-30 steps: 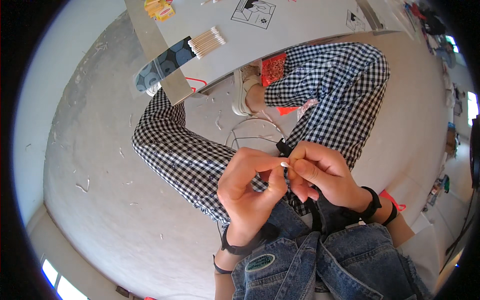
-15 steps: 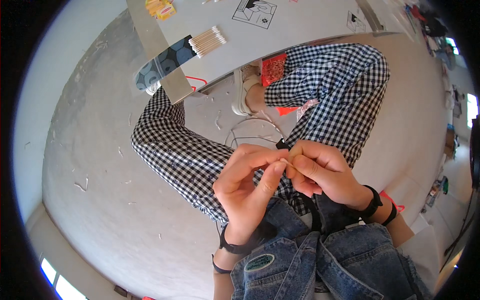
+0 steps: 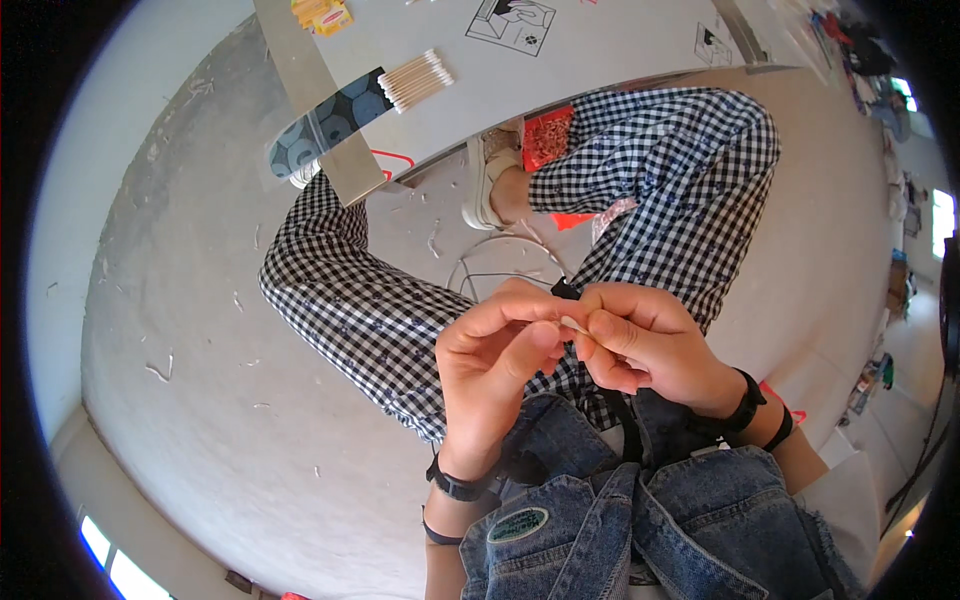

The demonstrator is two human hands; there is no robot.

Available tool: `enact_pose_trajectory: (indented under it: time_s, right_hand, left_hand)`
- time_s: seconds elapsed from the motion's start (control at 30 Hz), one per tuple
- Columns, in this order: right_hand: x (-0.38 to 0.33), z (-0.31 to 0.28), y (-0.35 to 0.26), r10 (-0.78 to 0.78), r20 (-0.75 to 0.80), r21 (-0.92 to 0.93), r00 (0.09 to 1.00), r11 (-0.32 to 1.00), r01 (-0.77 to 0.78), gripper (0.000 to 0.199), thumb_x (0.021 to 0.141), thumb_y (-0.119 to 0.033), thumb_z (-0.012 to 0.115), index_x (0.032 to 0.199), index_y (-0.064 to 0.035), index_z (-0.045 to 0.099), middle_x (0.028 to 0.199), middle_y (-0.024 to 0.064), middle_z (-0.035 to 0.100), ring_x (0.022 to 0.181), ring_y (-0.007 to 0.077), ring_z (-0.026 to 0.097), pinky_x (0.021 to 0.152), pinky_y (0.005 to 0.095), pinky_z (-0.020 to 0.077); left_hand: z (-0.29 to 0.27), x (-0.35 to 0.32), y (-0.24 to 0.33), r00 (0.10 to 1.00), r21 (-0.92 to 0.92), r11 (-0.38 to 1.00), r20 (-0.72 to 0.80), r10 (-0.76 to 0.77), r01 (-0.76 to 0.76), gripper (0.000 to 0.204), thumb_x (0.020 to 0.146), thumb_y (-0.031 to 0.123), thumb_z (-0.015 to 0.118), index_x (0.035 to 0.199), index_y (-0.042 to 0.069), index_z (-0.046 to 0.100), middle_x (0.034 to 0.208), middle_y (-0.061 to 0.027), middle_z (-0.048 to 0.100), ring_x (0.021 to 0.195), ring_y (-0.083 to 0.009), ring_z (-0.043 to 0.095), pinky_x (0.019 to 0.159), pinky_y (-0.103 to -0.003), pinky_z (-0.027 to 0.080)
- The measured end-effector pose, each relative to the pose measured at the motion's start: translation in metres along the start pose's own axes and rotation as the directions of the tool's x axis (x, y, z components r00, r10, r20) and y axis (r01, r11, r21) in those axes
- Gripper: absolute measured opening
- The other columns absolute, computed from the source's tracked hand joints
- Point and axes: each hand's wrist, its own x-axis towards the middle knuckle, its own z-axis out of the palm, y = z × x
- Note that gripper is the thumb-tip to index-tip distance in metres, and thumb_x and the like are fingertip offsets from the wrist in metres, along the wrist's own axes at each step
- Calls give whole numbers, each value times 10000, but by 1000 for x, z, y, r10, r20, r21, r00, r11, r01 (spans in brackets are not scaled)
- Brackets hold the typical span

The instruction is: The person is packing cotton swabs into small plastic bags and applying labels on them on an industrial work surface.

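Above my lap, my right hand (image 3: pixel 640 335) pinches a cotton swab (image 3: pixel 574 324) between thumb and index finger, its white tip pointing left. Close against that tip is my left hand (image 3: pixel 495 350), fingers curled and the thumb drawn back from the swab. The left index finger lies along the tip; whether it touches is hard to tell. Most of the swab's stick is hidden by my right fingers. On the table ahead, a row of several cotton swabs (image 3: pixel 415 80) lies side by side at the edge of a dark patterned strip (image 3: pixel 345 110).
The grey table (image 3: pixel 600 45) crosses the top, with a yellow package (image 3: pixel 322 16) at its far left. Beneath it are a red bag (image 3: pixel 547 138) of small pieces and a metal ring frame (image 3: pixel 505 262). White scraps (image 3: pixel 160 370) litter the floor.
My left thumb has slid back leftward from the swab's tip, leaving more of the white cotton visible. My right hand keeps its pinch in nearly the same place.
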Motion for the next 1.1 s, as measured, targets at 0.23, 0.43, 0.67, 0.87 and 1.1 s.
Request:
enact_pose_trajectory:
  time_s: [0.23,0.43,0.67,0.87,1.1]
  right_hand:
    - [1,9,4,-147,-113,-262,983,959,113,148,1057,-178,550,1037,-34,577,721,-9,577,556,23,453,497,187,330]
    - [0,2,6,-76,-63,-126,995,990,68,174,1055,-193,555,1056,-24,596,719,0,576,574,28,464,502,187,340]
    - [2,3,2,-31,-27,-45,999,999,29,225,1075,-230,512,1049,-24,600,709,-12,554,565,29,438,489,183,316]
    - [5,-2,6,-11,-30,11,999,1000,11,231,1080,-230,497,1034,-26,595,699,-26,520,561,25,411,481,180,302]
    - [17,-5,7,50,-5,87,999,995,-49,231,1084,-224,485,1032,-27,595,705,-33,516,575,24,416,483,174,289]
  left_hand:
    - [-4,0,-3,991,75,993,-91,96,-90,97,961,40,654,986,-36,709,922,-65,672,719,-82,566,604,-212,451]
    - [-9,3,-3,999,-100,995,-43,-34,29,125,975,78,645,957,-29,707,889,-57,671,703,-77,563,594,-214,444]
    - [-8,2,-1,1000,3,1000,-12,-26,26,114,969,49,642,987,-31,722,883,-51,666,705,-81,564,591,-211,450]
    - [-7,1,-2,990,7,995,-101,97,-97,120,957,15,648,1034,-30,729,914,-54,669,717,-72,567,596,-201,458]
    - [-13,7,-2,993,69,996,-98,68,-62,136,940,-19,662,1060,-23,725,945,-44,656,746,-67,571,616,-194,456]
